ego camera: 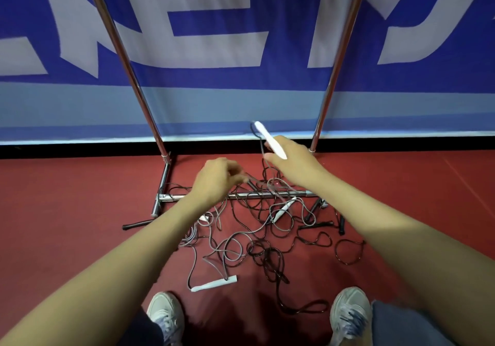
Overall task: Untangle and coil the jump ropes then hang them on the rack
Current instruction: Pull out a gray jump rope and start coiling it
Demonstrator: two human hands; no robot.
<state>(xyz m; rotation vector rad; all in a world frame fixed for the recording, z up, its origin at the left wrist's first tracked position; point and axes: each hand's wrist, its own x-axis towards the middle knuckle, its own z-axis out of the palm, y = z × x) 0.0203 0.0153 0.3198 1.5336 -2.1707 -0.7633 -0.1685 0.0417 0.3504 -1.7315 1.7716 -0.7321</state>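
A tangle of grey and black jump ropes (pixel 257 241) lies on the red floor at the foot of a chrome rack (pixel 267 195). My right hand (pixel 293 162) holds a white handle (pixel 269 139) raised above the pile, its cord trailing down into the tangle. My left hand (pixel 218 178) pinches grey cord strands just left of it, above the rack's bottom bar. Another white handle (pixel 214 283) lies on the floor near my feet, and a third (pixel 284 209) rests in the pile. Black handles (pixel 136 224) lie at the left and right edges.
The rack's two chrome uprights (pixel 126 61) rise against a blue and white banner (pixel 241 37). My two sneakers (pixel 166 316) stand at the bottom of the view, close to the pile. Red floor (pixel 67 211) extends left and right.
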